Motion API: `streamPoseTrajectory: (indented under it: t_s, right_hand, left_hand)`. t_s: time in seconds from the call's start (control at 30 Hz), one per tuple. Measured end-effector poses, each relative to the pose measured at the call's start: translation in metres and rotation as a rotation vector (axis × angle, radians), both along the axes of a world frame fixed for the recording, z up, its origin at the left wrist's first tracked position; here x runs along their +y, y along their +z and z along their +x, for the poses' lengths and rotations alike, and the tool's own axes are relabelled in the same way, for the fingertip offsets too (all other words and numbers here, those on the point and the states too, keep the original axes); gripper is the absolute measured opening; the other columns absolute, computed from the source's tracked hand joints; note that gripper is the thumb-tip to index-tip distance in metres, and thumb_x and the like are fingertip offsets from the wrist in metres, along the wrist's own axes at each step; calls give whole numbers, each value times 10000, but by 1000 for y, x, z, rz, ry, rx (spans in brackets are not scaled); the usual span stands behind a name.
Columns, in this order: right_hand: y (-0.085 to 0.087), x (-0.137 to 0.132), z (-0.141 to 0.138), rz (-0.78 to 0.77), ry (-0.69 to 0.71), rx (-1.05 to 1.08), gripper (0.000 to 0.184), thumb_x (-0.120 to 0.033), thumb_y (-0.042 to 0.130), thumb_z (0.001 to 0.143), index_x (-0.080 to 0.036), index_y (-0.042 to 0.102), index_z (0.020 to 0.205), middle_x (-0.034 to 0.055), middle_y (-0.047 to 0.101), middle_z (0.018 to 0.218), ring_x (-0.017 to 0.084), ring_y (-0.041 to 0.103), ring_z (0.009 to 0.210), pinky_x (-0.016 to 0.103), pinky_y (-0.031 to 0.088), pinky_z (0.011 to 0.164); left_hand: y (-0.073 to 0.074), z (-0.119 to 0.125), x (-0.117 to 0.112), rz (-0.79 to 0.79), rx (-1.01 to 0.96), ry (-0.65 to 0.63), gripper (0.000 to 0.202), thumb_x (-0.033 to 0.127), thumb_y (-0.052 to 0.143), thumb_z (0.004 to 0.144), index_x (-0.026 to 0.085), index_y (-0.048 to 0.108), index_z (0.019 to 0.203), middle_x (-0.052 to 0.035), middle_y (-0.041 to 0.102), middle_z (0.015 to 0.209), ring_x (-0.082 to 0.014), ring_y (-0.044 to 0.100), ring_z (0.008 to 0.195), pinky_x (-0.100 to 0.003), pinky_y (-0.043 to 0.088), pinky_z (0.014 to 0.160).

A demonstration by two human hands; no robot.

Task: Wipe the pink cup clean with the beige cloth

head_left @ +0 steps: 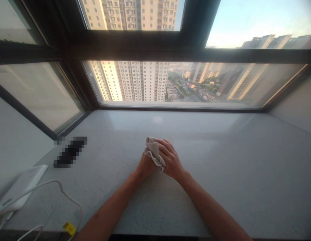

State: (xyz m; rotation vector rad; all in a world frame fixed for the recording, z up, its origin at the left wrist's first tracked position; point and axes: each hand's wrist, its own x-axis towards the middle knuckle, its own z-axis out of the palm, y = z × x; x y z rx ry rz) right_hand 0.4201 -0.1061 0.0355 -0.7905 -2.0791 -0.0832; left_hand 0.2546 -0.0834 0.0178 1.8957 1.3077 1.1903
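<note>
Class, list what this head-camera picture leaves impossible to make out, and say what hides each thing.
All in the head view:
1. Dark object on the sill: pixelated, so it cannot be identified.
2. Fingers of the left hand: covered by the cloth and the right hand.
3. White device: cut off by the left edge.
4. Yellow tag on the cable: print too small.

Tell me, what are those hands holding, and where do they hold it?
A small crumpled pale grey cloth, bunched between both hands: the left-hand grip takes it from underneath, and the right-hand grip wraps over its right side.
</note>
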Motion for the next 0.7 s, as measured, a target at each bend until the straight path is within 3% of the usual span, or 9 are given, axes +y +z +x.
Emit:
streamPoseTrajectory:
  t_s: [0.1, 0.17, 0.27, 0.3, 0.37, 0.47, 0.6, 0.63, 0.7]
  right_hand:
    - [-12, 6, -5, -144, -39, 217, 392, -366, 594, 1024, -252, 726, 1375, 133, 710, 1459, 336, 604, 1428, 573, 445, 1238]
    - [-22, 13, -7, -367, -192, 588, 435, -513, 551, 1048, -193, 777, 1236, 144, 803, 1215, 327, 734, 1170, 495, 596, 1026]
    - [-30, 16, -10, -645, -384, 948, 574, -638, 499, 1049, -143, 789, 1056, 96, 794, 858, 282, 743, 823, 394, 615, 726]
    - [-29, 14, -11, -621, -377, 926, 559, -627, 506, 1050, -147, 792, 1049, 99, 795, 867, 284, 746, 835, 402, 616, 743]
    - [-26, 9, -13, -426, -243, 672, 456, -562, 555, 1042, -191, 805, 1131, 131, 816, 1087, 319, 756, 1075, 483, 605, 959]
    - [-21, 6, -15, -205, -69, 339, 404, -507, 608, 1022, -252, 784, 1282, 135, 765, 1338, 340, 648, 1367, 558, 473, 1195]
    - [-23, 9, -16, -363, -364, 672, 500, -490, 428, 1109, -160, 803, 1091, 105, 797, 874, 294, 770, 865, 426, 643, 786]
    - [-24, 9, -17, -364, -396, 692, 501, -467, 412, 1114, -160, 804, 1054, 101, 792, 852, 287, 765, 829, 418, 642, 759]
    - [-25, 6, -20, -255, -291, 518, 404, -407, 468, 1089, -197, 812, 1109, 126, 820, 1035, 316, 772, 1048, 491, 626, 958]
  left_hand:
    - [1, 0, 0, -29, 17, -54, 357, 339, 791, 819, 215, 694, 1140, -93, 788, 1058, -299, 761, 1010, -409, 630, 869]
    - [0, -2, -2, -40, 30, -60, 411, 273, 780, 806, 214, 674, 1199, -69, 793, 1049, -259, 754, 952, -379, 614, 877]
    - [-2, -3, -4, -40, 52, -42, 499, 236, 763, 812, 221, 629, 1292, -63, 792, 1125, -239, 744, 985, -360, 590, 921]
    - [-3, -3, -5, -44, 56, -39, 502, 236, 769, 809, 225, 630, 1291, -67, 793, 1135, -243, 745, 993, -364, 589, 927]
    - [-4, -4, -5, -59, 60, -38, 453, 237, 774, 808, 234, 653, 1245, -81, 803, 1096, -260, 749, 963, -386, 596, 915]
    - [-3, -5, -5, -72, 65, -33, 368, 241, 761, 826, 234, 679, 1184, -97, 807, 1028, -277, 754, 920, -411, 606, 893]
    - [-1, -6, -7, -39, 70, -9, 474, 248, 799, 815, 218, 645, 1262, -74, 801, 1095, -254, 766, 955, -380, 617, 898]
    - [-1, -5, -7, -31, 75, -4, 478, 244, 801, 813, 203, 650, 1265, -75, 804, 1097, -245, 769, 951, -373, 629, 893]
    - [-1, -4, -7, -28, 83, 3, 395, 270, 712, 867, 130, 681, 1235, -106, 804, 1070, -233, 772, 930, -369, 661, 857]
